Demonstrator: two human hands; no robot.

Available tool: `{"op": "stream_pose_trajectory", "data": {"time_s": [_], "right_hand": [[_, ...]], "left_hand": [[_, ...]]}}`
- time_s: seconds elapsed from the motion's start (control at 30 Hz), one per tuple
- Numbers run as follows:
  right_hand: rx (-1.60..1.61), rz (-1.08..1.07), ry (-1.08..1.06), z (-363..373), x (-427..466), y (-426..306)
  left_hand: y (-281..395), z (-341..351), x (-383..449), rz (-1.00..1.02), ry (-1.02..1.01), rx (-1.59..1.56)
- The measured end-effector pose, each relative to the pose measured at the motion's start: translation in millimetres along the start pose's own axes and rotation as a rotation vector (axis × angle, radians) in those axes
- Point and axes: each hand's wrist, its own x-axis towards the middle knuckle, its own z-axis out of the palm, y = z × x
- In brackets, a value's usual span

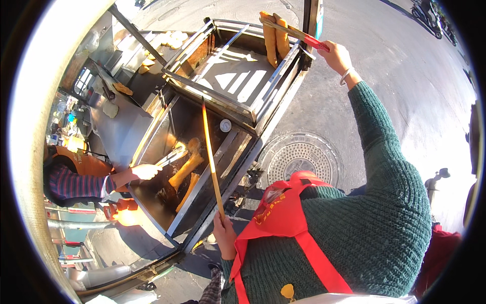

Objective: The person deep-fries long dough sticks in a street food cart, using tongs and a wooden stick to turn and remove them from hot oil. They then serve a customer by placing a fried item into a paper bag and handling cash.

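My right hand (336, 57), raised at the upper right, holds red-handled tongs (312, 41). Their jaws lie across the upper ends of fried dough sticks (270, 41), which stand upright at the far right corner of a metal-railed draining rack (252, 108). Lower down, my left hand (224, 233) grips the near end of a long thin stick (211, 159). That stick extends over the oil fryer (167, 131), its dark tip near the rack's lower edge. More dough sticks (186, 171) lie in the dark oil, left of the long stick.
A co-worker's hand (146, 171) in a striped sleeve holds metal tongs (172, 155) over the fryer. A small round white object (225, 125) sits near the fryer's upper right. Flat fried pieces (123, 89) lie on the left counter. An orange gas cylinder (123, 212) stands below.
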Motion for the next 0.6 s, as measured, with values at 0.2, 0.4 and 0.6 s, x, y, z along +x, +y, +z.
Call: {"op": "stream_pose_trajectory", "data": {"time_s": [0.2,0.4,0.6], "right_hand": [[0.062,-0.157,-0.062,4,53,-1],[0.392,-0.076,-0.223,30,82,2],[0.579,0.026,-0.298,64,111,36]], "left_hand": [[-1,13,-12,0.014,0.079,0.006],[2,23,-26,-0.034,0.184,-0.062],[3,25,-32,-0.071,0.235,-0.039]]}}
